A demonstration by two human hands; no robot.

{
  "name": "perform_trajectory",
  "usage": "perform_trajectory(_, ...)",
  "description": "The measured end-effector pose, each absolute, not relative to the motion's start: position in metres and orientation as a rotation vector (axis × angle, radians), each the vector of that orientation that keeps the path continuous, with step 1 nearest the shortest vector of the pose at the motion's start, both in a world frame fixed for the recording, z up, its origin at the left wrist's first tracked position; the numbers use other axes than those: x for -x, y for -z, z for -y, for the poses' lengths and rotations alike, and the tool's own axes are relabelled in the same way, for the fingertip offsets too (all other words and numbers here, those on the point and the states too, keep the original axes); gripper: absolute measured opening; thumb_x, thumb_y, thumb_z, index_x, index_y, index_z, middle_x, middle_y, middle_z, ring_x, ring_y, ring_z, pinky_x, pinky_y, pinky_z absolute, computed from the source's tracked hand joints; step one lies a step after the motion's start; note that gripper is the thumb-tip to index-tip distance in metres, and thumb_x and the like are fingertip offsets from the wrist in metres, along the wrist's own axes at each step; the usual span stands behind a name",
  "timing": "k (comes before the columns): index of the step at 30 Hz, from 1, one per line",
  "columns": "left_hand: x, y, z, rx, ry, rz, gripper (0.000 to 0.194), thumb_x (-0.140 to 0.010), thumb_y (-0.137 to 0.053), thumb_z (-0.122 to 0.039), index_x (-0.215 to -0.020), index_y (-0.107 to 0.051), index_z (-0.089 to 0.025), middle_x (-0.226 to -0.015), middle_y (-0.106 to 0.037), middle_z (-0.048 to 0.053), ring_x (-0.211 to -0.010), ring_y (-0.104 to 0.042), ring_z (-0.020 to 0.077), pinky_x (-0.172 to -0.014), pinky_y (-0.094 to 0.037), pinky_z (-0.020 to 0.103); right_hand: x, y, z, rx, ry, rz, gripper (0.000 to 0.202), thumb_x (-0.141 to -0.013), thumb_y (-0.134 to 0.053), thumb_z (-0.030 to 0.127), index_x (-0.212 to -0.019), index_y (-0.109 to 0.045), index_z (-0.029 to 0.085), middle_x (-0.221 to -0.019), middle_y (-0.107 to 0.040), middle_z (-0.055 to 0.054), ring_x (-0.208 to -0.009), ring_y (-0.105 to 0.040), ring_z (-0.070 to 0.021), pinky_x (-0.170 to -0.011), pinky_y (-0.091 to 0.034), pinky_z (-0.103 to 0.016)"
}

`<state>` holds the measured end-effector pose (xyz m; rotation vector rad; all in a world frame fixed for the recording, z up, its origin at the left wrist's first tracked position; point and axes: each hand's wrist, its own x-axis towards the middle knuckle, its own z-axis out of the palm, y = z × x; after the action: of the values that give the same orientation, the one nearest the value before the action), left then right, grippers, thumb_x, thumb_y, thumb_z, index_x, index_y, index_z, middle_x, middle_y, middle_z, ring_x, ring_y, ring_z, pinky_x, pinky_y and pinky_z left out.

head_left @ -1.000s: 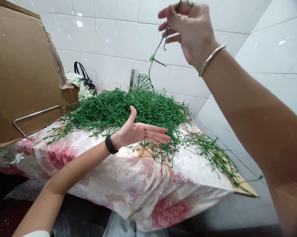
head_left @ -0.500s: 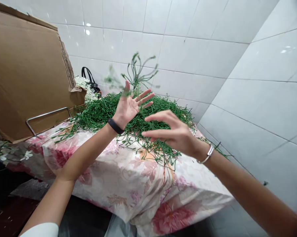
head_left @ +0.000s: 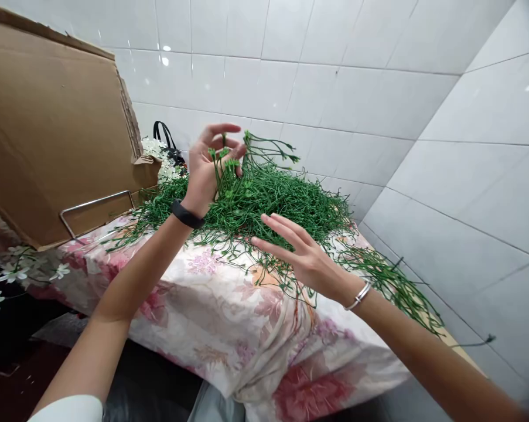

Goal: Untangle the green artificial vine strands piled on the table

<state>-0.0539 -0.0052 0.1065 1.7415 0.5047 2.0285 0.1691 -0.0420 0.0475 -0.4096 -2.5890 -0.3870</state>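
My left hand [head_left: 207,161], with a black band at the wrist, is raised above the left part of a heap of thin green artificial stems [head_left: 286,202]. Its fingers curl around a green branched stem [head_left: 229,167], whose small bright tips spread in front of the palm and to the right. Lower and to the right, my right hand [head_left: 301,252] hovers over the near edge of the heap. Its fingers are stretched out and apart, with nothing held. A silver bangle circles that wrist.
A floral cloth [head_left: 229,293] covers the table. On the left stand a large cardboard box [head_left: 53,129] and a bent metal frame [head_left: 97,202]. White artificial flowers [head_left: 170,170] lie beside a black-handled bag [head_left: 165,135]. More green stems [head_left: 391,281] lie at right by the tiled wall [head_left: 334,99].
My left hand has gone from an open, upturned palm to fingers curled around the branched stem, moving up and left. My right hand has spread its fingers and shifted slightly lower.
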Motion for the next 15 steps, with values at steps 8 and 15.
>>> perform_trajectory(8, 0.044, -0.096, 0.013, -2.100, -2.131, -0.815, 0.021, -0.078, -0.056, -0.034, -0.096, -0.055, -0.025, -0.085, -0.059, 0.000, -0.075, -0.055, 0.0123, -0.074, -0.044, 0.030, -0.183, -0.062, 0.025, 0.511, -0.117, 1.992, 0.046, -0.080, -0.042, 0.010, -0.119, -0.044, 0.035, -0.119, -0.051, -0.002, -0.108, -0.052, -0.0192, -0.088, -0.049, -0.041)
perform_trajectory(15, 0.018, -0.062, -0.005, -2.599, -1.720, -0.523, 0.029, -0.083, -0.046, -0.018, -0.111, -0.052, -0.023, -0.085, -0.065, 0.002, -0.076, -0.059, 0.0109, -0.073, -0.046, 0.028, -0.183, -0.083, 0.022, 0.596, -0.172, 2.125, 0.037, -0.080, -0.053, 0.021, -0.116, -0.048, 0.028, -0.114, -0.057, -0.002, -0.110, -0.050, -0.0178, -0.094, -0.042, -0.040)
